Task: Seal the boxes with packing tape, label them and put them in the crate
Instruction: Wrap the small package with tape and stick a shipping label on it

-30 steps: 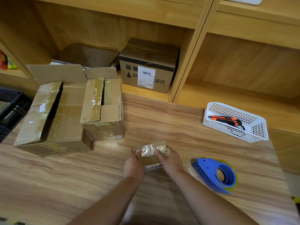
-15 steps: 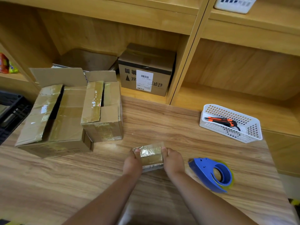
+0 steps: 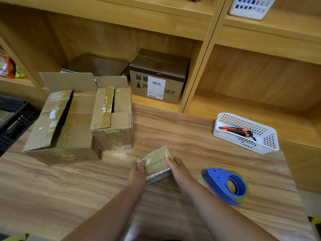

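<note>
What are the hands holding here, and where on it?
The small taped box, gripped between both hands: left hand on its left end, right hand on its right end.

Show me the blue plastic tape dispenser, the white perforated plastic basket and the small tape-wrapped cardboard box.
blue plastic tape dispenser (image 3: 217, 183): head view, its blue body.
white perforated plastic basket (image 3: 243, 142): head view, its near wall.
small tape-wrapped cardboard box (image 3: 156, 161): head view, its top face.
</note>
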The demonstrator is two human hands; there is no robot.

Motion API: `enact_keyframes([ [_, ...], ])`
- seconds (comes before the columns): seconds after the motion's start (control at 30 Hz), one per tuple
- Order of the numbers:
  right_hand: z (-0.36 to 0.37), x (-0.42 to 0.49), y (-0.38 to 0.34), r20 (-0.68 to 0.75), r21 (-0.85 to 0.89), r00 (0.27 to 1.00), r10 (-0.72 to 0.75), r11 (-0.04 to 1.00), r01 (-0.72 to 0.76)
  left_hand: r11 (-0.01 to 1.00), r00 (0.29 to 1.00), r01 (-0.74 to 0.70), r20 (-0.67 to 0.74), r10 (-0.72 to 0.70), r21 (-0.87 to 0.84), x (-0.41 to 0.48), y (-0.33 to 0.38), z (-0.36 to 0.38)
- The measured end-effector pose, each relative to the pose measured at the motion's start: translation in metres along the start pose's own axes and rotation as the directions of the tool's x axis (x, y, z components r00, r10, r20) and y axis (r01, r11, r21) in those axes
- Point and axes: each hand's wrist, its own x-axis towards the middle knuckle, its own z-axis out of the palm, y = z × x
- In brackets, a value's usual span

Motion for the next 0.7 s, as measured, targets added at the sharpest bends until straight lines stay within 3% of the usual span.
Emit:
enact_keyframes([
  [0.07, 0.007, 0.004, -0.002, -0.117, -0.034, 0.987, -0.111, 0.994, 0.108, 0.999, 1.0, 0.007, -0.002, -0.007, -0.048, 0.002, -0.006, -0.002],
  [0.13, 0.011, 0.006, -0.006, -0.211, -0.203, 0.934, -0.29, 0.947, 0.249, 0.993, 1.0, -0.013, -0.013, 0.012, -0.116, 0.003, -0.003, -0.004],
  [0.27, 0.012, -0.001, -0.015, -0.149, -0.599, 0.806, -0.573, 0.7, 0.387, 0.982, 0.988, -0.147, 0.036, 0.152, -0.115, -0.004, 0.018, -0.01],
  [0.33, 0.013, 0.0, -0.009, -0.055, -0.661, 0.803, -0.594, 0.624, 0.417, 0.964, 0.965, -0.24, 0.086, 0.25, -0.113, -0.006, 0.026, -0.01],
  [0.4, 0.016, 0.0, -0.001, 0.025, -0.651, 0.831, -0.556, 0.622, 0.436, 0.965, 0.951, -0.245, 0.171, 0.259, -0.095, -0.008, 0.029, -0.007],
  [0.53, 0.017, 0.002, 0.005, -0.03, -0.546, 0.855, -0.518, 0.725, 0.42, 0.957, 0.936, -0.266, 0.208, 0.284, -0.114, -0.006, 0.02, -0.004],
  [0.7, 0.02, 0.008, 0.003, -0.087, -0.476, 0.861, -0.501, 0.78, 0.406, 0.936, 0.916, -0.331, 0.199, 0.348, -0.116, 0.004, 0.008, -0.003],
])
